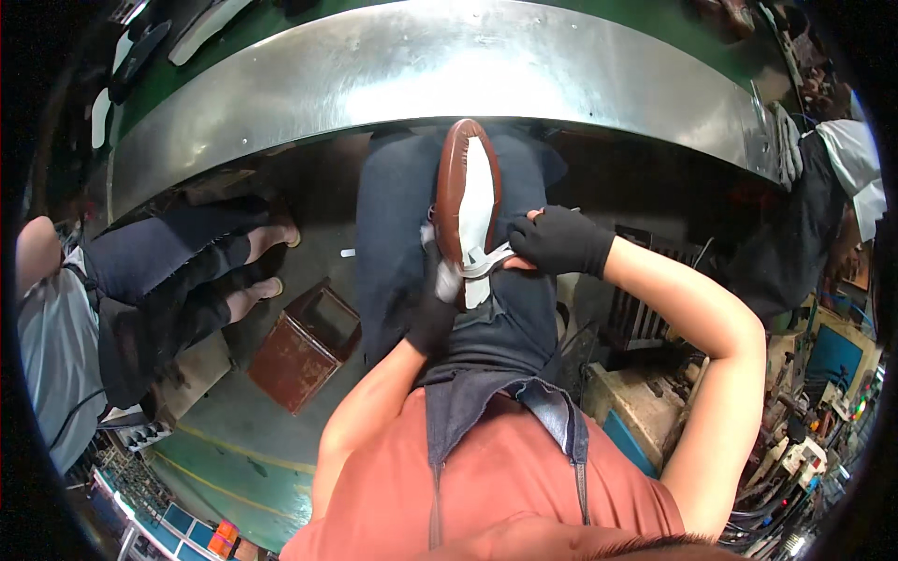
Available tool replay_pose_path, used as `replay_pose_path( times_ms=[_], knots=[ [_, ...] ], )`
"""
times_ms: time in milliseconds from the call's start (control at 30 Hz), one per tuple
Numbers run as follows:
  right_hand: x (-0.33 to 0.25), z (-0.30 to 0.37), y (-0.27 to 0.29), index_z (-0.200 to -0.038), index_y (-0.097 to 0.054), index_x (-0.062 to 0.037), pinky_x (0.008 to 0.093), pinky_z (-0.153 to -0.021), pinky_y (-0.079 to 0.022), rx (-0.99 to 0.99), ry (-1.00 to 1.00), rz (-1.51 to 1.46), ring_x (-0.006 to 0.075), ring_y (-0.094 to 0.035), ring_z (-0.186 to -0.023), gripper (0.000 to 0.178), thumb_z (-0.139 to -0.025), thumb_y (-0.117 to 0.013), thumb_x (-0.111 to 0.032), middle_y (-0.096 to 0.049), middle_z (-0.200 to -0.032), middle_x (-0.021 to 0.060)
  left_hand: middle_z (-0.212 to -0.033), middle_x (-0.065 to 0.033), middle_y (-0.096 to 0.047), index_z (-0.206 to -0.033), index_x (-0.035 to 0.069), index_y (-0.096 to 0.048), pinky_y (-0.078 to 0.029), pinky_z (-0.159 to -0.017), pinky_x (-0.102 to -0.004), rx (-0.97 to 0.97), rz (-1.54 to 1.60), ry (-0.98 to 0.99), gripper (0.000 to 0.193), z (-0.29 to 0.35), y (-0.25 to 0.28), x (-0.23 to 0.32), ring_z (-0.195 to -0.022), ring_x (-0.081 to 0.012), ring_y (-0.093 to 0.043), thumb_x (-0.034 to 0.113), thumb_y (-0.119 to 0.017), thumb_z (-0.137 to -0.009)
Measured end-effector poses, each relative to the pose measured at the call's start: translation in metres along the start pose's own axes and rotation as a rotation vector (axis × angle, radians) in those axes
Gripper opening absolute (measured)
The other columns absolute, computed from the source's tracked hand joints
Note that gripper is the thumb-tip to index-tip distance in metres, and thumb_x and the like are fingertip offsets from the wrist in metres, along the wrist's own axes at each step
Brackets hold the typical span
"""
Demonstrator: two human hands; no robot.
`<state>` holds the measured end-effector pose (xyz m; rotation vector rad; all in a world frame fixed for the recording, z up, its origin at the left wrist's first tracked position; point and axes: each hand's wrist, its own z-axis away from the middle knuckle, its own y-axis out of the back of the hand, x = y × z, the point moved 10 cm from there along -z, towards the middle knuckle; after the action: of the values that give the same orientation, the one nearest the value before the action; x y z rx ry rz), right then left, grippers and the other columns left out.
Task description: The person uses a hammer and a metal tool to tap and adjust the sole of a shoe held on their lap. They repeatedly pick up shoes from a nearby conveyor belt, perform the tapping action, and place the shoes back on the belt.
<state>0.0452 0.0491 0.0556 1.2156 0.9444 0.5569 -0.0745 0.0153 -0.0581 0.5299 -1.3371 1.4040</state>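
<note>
A brown leather shoe [450, 192] lies bottom up along my lap, its toe pointing to the metal bench. Down the middle of its underside runs a white insole [478, 187]. My left hand [434, 304], in a black glove with pale, worn-looking fingertips, is closed along the shoe's left side near the heel. My right hand [561, 241], also black-gloved, pinches a pale greyish strip [485, 265] that crosses the heel end. Whether this strip is a loose band or part of a tool, I cannot make out. Its far end is partly hidden by my fingers.
A shiny metal bench edge [281, 89] curves across ahead, with a green surface behind it. White sole-shaped pieces [208, 30] lie at far left. A rusty brown box [301, 348] stands on the floor. People sit at left and right; machinery [645, 402] stands close at my right.
</note>
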Motion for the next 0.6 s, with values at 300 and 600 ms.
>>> replay_pose_path(
  times_ms=[300,600],
  knots=[
    [-0.004,-0.012,0.014,-0.084,-0.074,-0.008,0.0458,-0.064,-0.052,-0.422,-0.401,-0.237,0.0284,-0.069,-0.068,0.028,-0.085,-0.059,-0.032,-0.067,-0.068,0.0122,-0.141,-0.0231,-0.039,-0.146,-0.007,-0.008,-0.033,-0.107,-0.0372,0.069,-0.721,-0.145,0.066,-0.011,0.028,-0.018,-0.132,-0.0343,-0.04,0.021,-0.043,-0.098],
    [-0.028,0.006,-0.035,-0.086,-0.063,-0.003,0.0439,-0.068,-0.049,-0.257,-0.454,-0.681,0.0365,-0.064,-0.079,0.043,-0.093,-0.053,-0.044,-0.064,-0.08,0.0192,-0.135,-0.016,-0.049,-0.142,0.002,-0.033,-0.038,-0.105,-0.0373,-0.341,-0.206,0.229,0.051,-0.015,0.0,0.004,-0.122,-0.0277,-0.05,0.03,-0.042,-0.1]
  ],
)
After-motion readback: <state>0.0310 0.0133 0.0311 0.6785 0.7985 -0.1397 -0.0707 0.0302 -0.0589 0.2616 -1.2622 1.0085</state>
